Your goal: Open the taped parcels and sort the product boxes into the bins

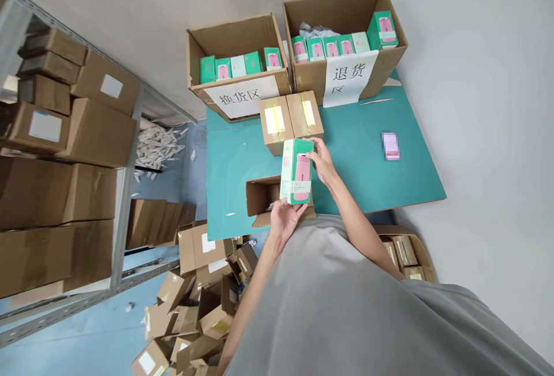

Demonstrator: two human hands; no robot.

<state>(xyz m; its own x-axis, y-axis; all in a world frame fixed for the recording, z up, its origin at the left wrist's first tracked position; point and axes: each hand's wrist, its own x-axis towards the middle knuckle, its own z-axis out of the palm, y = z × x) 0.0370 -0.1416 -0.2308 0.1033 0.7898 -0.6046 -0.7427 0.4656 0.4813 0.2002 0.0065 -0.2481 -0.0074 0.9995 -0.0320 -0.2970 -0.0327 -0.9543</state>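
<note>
Between my two hands is a green and white product box (296,171) with a pink bottle pictured on its front. My left hand (285,218) supports its lower end, fingers closed under the bottom edge. Near the top right corner, my right hand (321,160) grips its upper side. An opened cardboard carton (258,197) lies on the table behind and below the product box, partly hidden by it. Two taped small cartons (291,121) stand side by side just beyond.
Two large open cartons, a left one (236,33) and a right one (337,10), stand at the back of the green table (367,185), holding similar boxes. A pixelated pink item (390,146) lies on the right. Shelving (125,191) and piled cartons (186,318) flank the left.
</note>
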